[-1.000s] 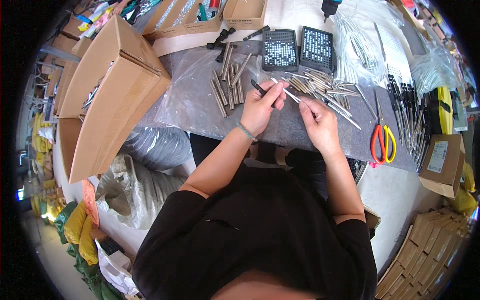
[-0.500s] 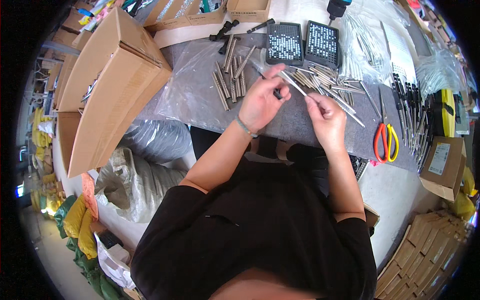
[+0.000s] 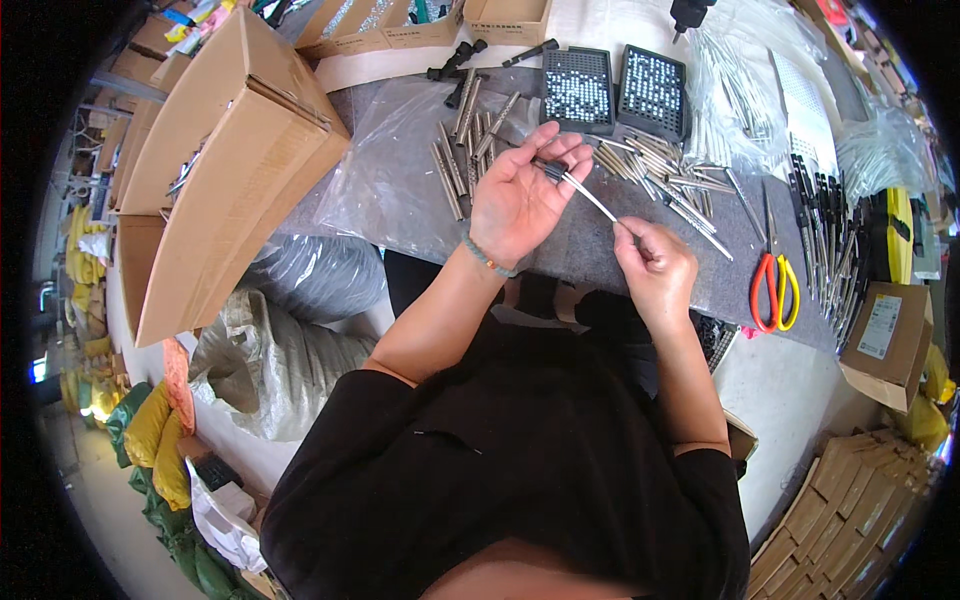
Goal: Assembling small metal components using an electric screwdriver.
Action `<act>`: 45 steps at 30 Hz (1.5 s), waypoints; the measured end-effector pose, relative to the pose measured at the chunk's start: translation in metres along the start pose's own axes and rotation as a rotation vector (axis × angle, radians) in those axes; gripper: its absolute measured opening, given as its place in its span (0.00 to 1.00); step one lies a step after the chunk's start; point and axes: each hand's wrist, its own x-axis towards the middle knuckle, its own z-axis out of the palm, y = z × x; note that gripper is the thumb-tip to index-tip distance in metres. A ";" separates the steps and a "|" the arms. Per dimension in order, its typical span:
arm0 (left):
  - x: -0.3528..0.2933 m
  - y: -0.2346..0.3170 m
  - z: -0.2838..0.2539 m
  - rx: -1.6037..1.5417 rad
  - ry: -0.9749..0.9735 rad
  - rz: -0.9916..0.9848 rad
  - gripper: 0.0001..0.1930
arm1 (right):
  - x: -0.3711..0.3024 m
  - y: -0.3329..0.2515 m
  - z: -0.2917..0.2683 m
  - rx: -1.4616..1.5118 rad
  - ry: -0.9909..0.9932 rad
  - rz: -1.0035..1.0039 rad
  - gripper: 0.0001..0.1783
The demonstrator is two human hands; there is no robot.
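Observation:
Palm up over the table's front part, my left hand [image 3: 515,205] has a small black fitting [image 3: 553,170] against its fingers, which are only loosely curled. A thin, bright metal rod [image 3: 592,197] slants from that fitting down to my right hand [image 3: 657,262], where thumb and finger pinch its lower end. Whether the rod sits inside the fitting or just meets it, I cannot tell. Several short metal tubes [image 3: 452,165] lie on clear plastic sheeting left of my left hand. Beyond my right hand a loose pile of metal tubes and rods [image 3: 670,175] is spread out.
Two black hole trays [image 3: 577,112] [image 3: 652,118] with small pale pieces stand at the back. Red-and-yellow scissors [image 3: 767,292] and several black-ended rods [image 3: 825,235] lie right. A dark tool tip [image 3: 690,15] hangs above. A large cardboard box [image 3: 240,190] stands left.
My left hand has turned palm up and its fingers have opened out, showing the black fitting. My right hand has dropped slightly, still pinching the rod.

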 end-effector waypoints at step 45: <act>0.011 0.035 0.027 2.268 -0.362 0.721 0.10 | 0.001 0.018 -0.062 -0.163 0.051 0.035 0.05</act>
